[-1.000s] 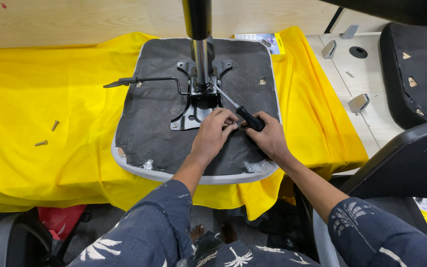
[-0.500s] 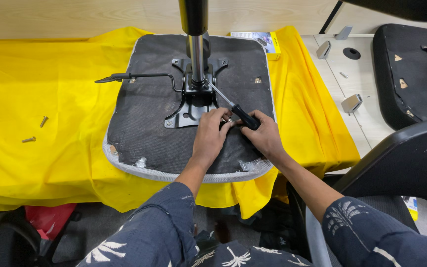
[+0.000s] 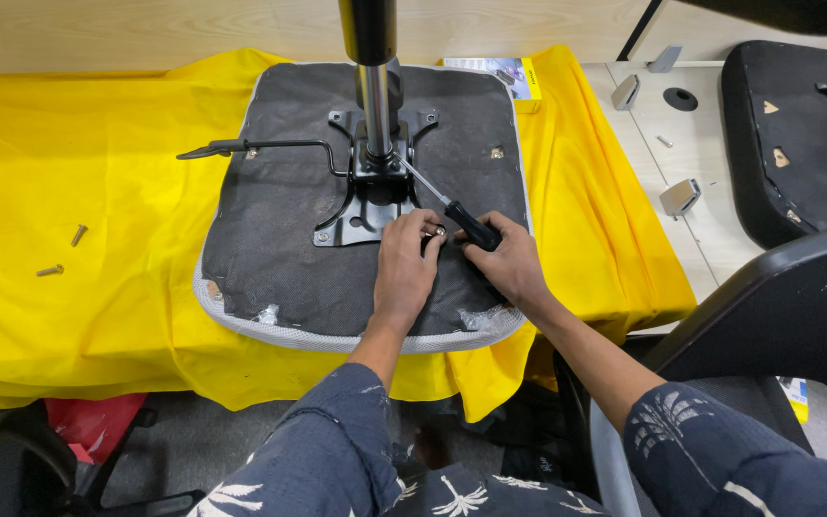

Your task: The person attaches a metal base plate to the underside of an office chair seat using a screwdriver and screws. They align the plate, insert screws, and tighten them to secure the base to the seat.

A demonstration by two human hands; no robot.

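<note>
- Under both hands: an upturned seat base, dark grey with a pale grey mesh rim.
- Beneath it: a bright yellow cloth.
- In the right hand: a screwdriver, black handle, silver shaft.
- Sleeves: navy with white leaf print.

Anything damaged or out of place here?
Yes. The upturned seat has torn fabric at its near corners, by the grey rim. Two loose screws lie apart on the yellow cloth, far left of the left hand and the right hand, which holds the screwdriver.
</note>
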